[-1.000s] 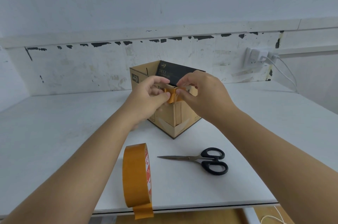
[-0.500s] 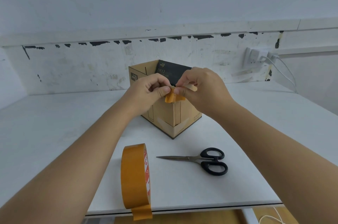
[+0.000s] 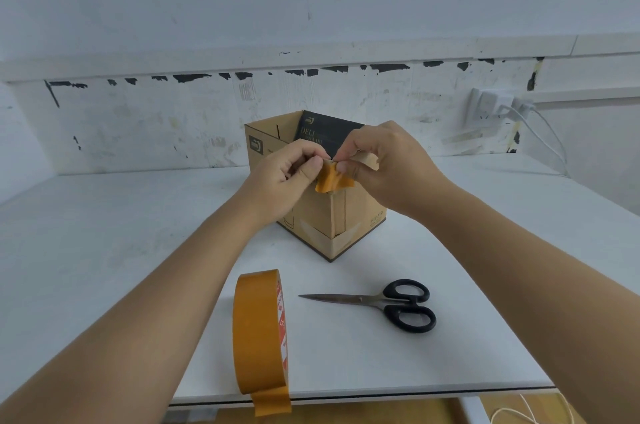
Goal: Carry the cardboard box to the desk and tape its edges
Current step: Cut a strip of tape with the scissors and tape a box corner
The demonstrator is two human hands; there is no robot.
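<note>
An open cardboard box (image 3: pixel 332 222) stands on the white desk (image 3: pixel 104 233), one corner turned toward me, with a black flap or carton inside it. In front of its upper near corner, my left hand (image 3: pixel 287 177) and my right hand (image 3: pixel 384 164) pinch a short crumpled piece of orange-brown tape (image 3: pixel 333 178) between thumbs and fingertips. The piece hangs folded on itself just above the corner. Whether it touches the box I cannot tell. The tape roll (image 3: pixel 259 333) stands on edge near the desk's front edge, its loose end hanging over it.
Black-handled scissors (image 3: pixel 388 302) lie shut to the right of the roll, blades pointing left. A wall socket with white plugs and cables (image 3: pixel 498 108) sits at the back right. A scuffed white wall backs the desk.
Both hands rose slightly with the tape piece, from the box's front face to its top corner, and the piece has crumpled more. Roll and scissors have not moved.
</note>
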